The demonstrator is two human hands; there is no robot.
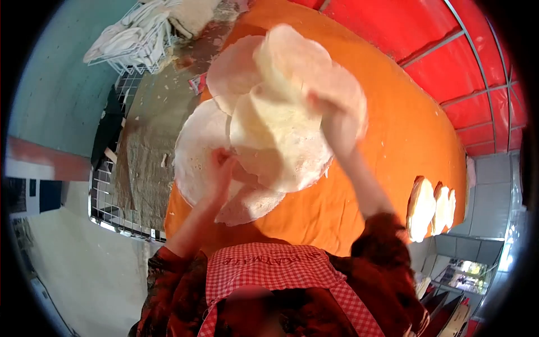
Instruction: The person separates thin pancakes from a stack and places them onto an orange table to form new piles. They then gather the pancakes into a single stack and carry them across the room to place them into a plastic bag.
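Several thin, round, pale flatbreads overlap on the orange cloth in front of me. My left hand is at the left edge of the middle flatbread, over another flatbread, its fingers drawn together on the edge. Smeared by motion, my right hand grips a flatbread whose far part is raised and bent above the pile. More rounds lie beneath, one at the far left and one nearest me. The right fingertips are partly blurred.
An orange cloth covers the work surface. Puffy flat loaves stand in a row at the right. A white wire basket holds cloths at the far left, above a wire rack. Red tiles line the wall.
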